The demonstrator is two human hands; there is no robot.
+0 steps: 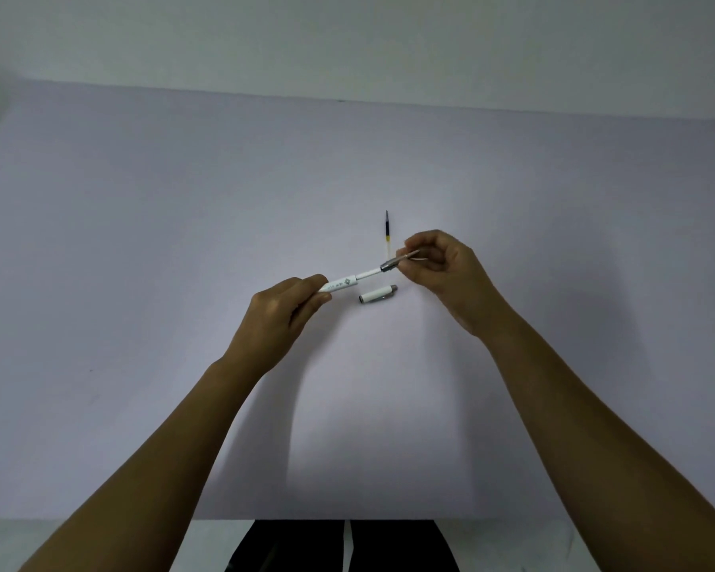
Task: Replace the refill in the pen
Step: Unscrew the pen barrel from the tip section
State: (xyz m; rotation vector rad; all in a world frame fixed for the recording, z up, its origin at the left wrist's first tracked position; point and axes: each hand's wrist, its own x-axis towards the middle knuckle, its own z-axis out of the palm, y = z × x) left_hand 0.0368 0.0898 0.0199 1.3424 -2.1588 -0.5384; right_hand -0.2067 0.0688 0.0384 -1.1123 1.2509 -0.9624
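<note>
A white pen barrel (pixel 349 281) with a small printed logo is held above the table, pointing up to the right. My left hand (pixel 281 313) grips its lower end. My right hand (pixel 442 264) pinches the pen's grey metal tip section (pixel 390 265) between thumb and fingers. The white pen cap (pixel 378 293) lies on the table just below the barrel. A loose refill (pixel 387 231), dark at the top and yellow lower down, lies upright on the table behind my right hand; its lower end is hidden by the fingers.
The work surface is a wide pale lilac table (pixel 141 262) against a plain wall. Its near edge runs along the bottom, where dark trousers (pixel 298 547) show below it.
</note>
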